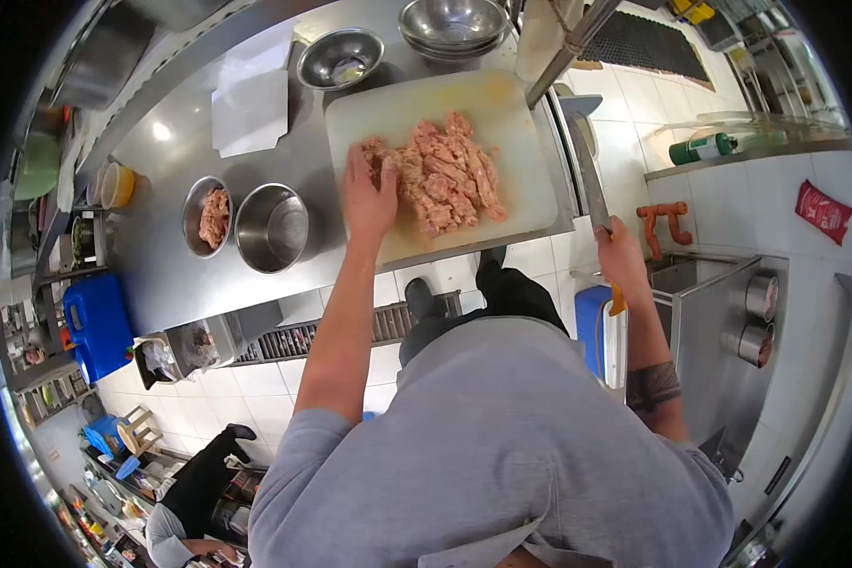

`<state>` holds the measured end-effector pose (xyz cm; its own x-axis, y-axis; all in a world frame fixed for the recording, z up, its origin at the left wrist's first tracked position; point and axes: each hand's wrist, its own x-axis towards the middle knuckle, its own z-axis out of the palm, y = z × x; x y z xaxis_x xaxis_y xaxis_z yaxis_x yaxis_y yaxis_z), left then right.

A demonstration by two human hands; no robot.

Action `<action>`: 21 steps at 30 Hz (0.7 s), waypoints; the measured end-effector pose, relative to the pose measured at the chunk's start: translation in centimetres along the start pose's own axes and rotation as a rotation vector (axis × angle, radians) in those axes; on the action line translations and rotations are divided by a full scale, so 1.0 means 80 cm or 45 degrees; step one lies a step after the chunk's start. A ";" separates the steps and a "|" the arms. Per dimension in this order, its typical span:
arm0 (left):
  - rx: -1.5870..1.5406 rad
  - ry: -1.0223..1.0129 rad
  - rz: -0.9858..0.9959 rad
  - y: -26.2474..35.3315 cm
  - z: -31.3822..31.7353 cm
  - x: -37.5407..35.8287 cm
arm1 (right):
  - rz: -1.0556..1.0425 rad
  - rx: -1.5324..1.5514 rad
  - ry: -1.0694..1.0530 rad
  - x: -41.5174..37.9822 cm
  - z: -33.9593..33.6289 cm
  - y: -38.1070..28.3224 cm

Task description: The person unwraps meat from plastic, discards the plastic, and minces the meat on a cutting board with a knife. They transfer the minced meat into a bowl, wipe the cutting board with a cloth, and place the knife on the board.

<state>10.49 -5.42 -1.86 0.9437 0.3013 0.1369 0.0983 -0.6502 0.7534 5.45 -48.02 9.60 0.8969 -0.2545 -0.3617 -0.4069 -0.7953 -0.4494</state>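
Note:
A pile of chopped raw meat [450, 175] lies on a pale cutting board [350, 118] on the steel counter. At the pile's left edge, my left hand [370, 199] cups a clump of the meat between thumb and fingers. My right hand [621, 254] is off to the right, away from the board, with its fingers wrapped round the yellow handle of a large knife [592, 185]. The long blade points up and away from me. Left of the board stand a small steel bowl holding raw meat [215, 216] and a round steel container [272, 229].
White sheets [251, 104], a steel bowl [341, 60] and stacked steel bowls [454, 24] stand toward the counter's far side. A blue jug [97, 327] is at the left. Another person [199, 483] works at the lower left. A steel post [568, 52] rises beside the board's far right corner.

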 end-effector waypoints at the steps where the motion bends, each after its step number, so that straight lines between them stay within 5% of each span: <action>1: 0.009 -0.006 0.000 0.005 0.009 -0.003 | 0.015 -0.006 -0.059 0.003 -0.005 -0.002; 5: -0.037 0.033 0.024 0.034 0.026 -0.006 | -0.188 -0.145 -0.123 0.047 -0.002 0.025; 8: 0.019 0.006 0.156 0.049 0.012 -0.015 | -0.005 -0.187 -0.313 0.080 -0.005 0.002; 13: 0.068 0.411 -0.074 0.051 -0.027 -0.038 | -0.307 -0.126 -0.377 0.144 0.012 -0.010; 16: -1.167 0.441 -0.860 0.070 -0.066 -0.060 | -0.481 -0.250 -0.356 0.155 -0.002 -0.041; 21: -1.712 0.661 -1.366 0.016 -0.129 -0.099 | -0.696 -0.216 0.053 0.130 -0.017 -0.074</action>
<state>-0.16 -1.44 4.65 0.4360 0.5043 -0.7454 -0.0097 0.8308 0.5565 17.39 -46.70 9.57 0.9765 0.2001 -0.0795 0.1487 -0.8937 -0.4234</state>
